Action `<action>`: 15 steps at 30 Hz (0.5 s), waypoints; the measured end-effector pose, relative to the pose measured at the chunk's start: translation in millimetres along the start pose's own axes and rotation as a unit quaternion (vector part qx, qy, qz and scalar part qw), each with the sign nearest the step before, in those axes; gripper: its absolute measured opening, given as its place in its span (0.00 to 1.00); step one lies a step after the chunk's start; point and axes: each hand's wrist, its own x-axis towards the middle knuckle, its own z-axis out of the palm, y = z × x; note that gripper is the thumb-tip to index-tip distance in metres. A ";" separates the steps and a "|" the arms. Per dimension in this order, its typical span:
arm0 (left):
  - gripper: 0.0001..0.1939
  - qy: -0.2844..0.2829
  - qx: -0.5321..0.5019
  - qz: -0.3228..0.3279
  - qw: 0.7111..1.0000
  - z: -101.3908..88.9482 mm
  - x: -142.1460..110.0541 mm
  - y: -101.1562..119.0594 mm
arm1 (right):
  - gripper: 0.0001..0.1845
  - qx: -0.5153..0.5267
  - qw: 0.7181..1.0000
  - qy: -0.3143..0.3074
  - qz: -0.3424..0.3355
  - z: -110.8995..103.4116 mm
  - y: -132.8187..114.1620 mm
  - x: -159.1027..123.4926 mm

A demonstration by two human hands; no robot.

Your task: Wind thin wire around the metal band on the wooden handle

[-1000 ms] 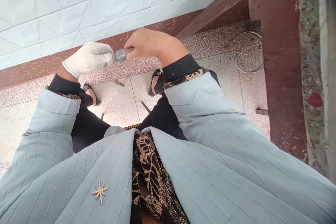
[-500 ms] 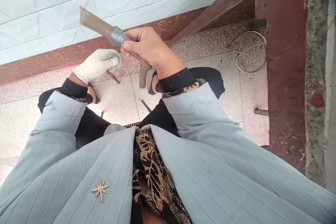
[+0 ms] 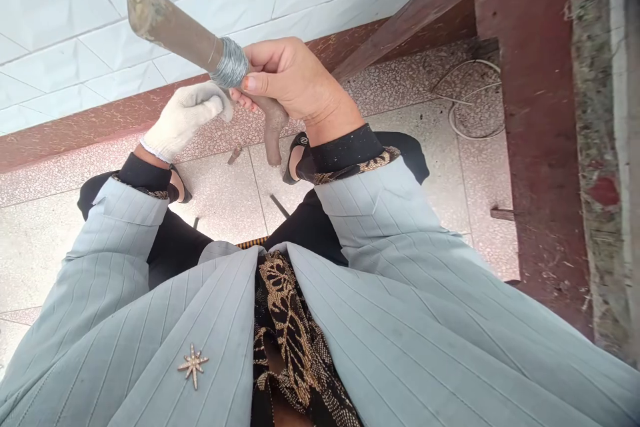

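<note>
My right hand [image 3: 300, 83] is bare and wrapped round a brown wooden stick [image 3: 175, 23] with a bent, forked-looking lower end [image 3: 273, 140]. A thick band of silvery wire [image 3: 231, 63] is wound round the stick just beside my right thumb. The stick slants up to the left, its cut broad end towards the wall. My left hand [image 3: 187, 117], in a white knitted glove, is closed with the fingers curled just below the wire band. What lies inside those fingers is hidden.
A white tiled wall [image 3: 130, 7] with a reddish-brown base strip rises ahead. To the right stand a dark red wooden post [image 3: 535, 133] and slanting beam [image 3: 415, 13]. A coil of pale cable [image 3: 480, 133] lies on the tiled floor [image 3: 220, 193], with a small brown piece [image 3: 234, 155] nearer my feet.
The stick's broad end has risen and come nearer the camera, showing its cut face. My gloved left hand has moved slightly up and right, close under the wire band. My right hand keeps its grip.
</note>
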 end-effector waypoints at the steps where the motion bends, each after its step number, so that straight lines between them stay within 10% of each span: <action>1: 0.09 0.017 -0.031 -0.022 0.999 2.3 0.9 -3.9 | 0.34 0.002 1.000 0.001 -0.004 -1.7 0.1 -0.3; 15: 0.25 -0.002 -0.173 -0.104 0.979 16.7 -0.1 -21.5 | 0.27 0.012 0.999 0.039 -0.012 -16.7 -6.6 -1.3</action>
